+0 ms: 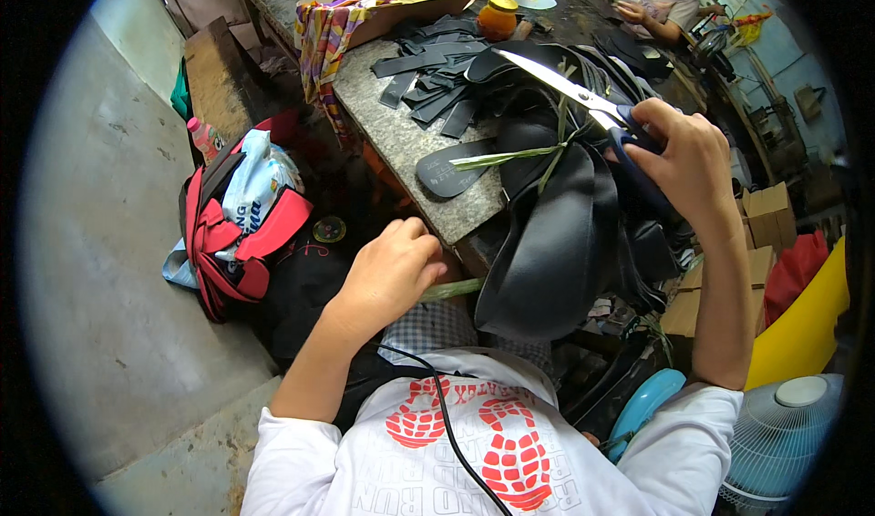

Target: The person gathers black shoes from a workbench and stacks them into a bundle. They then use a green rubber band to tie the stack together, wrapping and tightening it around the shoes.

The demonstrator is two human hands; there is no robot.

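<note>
My right hand (685,156) grips a pair of scissors (556,82) by their dark blue handles, the blades pointing left above the tabletop. Below them, a thick bundle of black leather-like pieces (551,256) hangs over the table's corner. A pale green strip (510,158) is tied around the bundle, with loose ends sticking out. My left hand (394,265) is closed in front of the table edge. Another length of green strip (460,288) runs from its fingers toward the bundle. A black sole-shaped piece (447,174) with pale marks lies partly under the bundle.
Black strips (437,65) are heaped on the speckled tabletop (383,119), near an orange jar (498,18). A box draped with colourful cloth (333,33) stands behind. At left sits a red-and-black bag (246,220); at right, a fan (788,434). Another person (656,10) sits across the table.
</note>
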